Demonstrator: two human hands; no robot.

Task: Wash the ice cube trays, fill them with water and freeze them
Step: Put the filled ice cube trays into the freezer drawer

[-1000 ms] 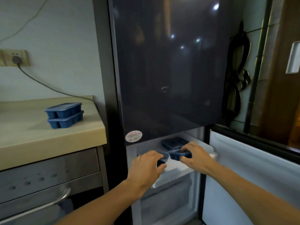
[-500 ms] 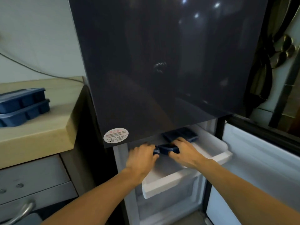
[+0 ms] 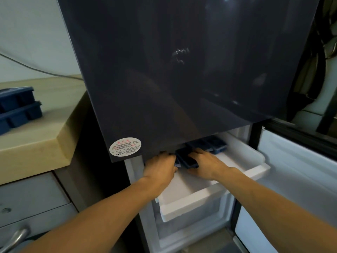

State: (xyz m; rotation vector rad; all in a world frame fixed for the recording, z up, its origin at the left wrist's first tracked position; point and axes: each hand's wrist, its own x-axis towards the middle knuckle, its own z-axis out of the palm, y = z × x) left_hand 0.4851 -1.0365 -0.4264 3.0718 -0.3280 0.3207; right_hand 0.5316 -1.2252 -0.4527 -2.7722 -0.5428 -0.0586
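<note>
Ice tray [image 3: 187,159], dark blue plastic, rectangular, in the smooth white drawer's [image 3: 191,203] back-left corner. Left hand [image 3: 160,167] and right hand [image 3: 206,165] curl round its two ends. Second tray [image 3: 209,144] just behind.

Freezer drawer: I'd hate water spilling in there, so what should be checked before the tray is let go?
1. Freezer drawer pulled out far enough: ok.
2. Left hand and right hand both grip the held tray: ok.
3. Held tray resting on the drawer floor: cannot tell, the hands hide its underside.
4. Held tray level, water not slopping: cannot tell.
5. Bare drawer floor in front of the rear tray: ok.
6. Stacked trays on the counter put in the freezer: not ok.
</note>
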